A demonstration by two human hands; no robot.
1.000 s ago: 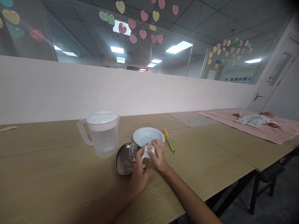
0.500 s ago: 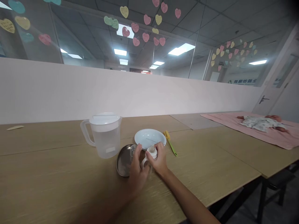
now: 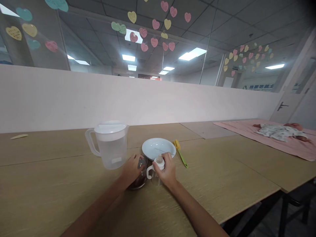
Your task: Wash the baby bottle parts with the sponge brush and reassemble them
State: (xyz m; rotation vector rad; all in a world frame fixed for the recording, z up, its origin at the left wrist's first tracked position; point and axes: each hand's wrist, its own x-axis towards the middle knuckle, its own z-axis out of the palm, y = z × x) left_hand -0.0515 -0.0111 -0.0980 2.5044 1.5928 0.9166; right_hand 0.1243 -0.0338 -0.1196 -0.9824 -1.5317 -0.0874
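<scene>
My right hand (image 3: pixel 168 169) is wrapped round the white collar of a baby bottle (image 3: pixel 159 164), which has a clear nipple on top and a white handle at its left. Over the round metal tray (image 3: pixel 138 185), my left hand (image 3: pixel 133 168) has its fingers closed on a clear cap (image 3: pixel 142 162). The hand and forearm hide much of the tray. Just behind the bottle is a white bowl (image 3: pixel 154 144) with a thin item inside.
A lidded clear pitcher (image 3: pixel 112 148) stands at the left. Right of the bowl lies a green brush (image 3: pixel 182 156) with a yellow head. A doll (image 3: pixel 278 131) lies on a pink cloth (image 3: pixel 243 126) at the far right.
My left hand has moved left, from beside the bottle's handle to the clear cap over the tray. My right hand stays on the bottle. The view has shifted slightly.
</scene>
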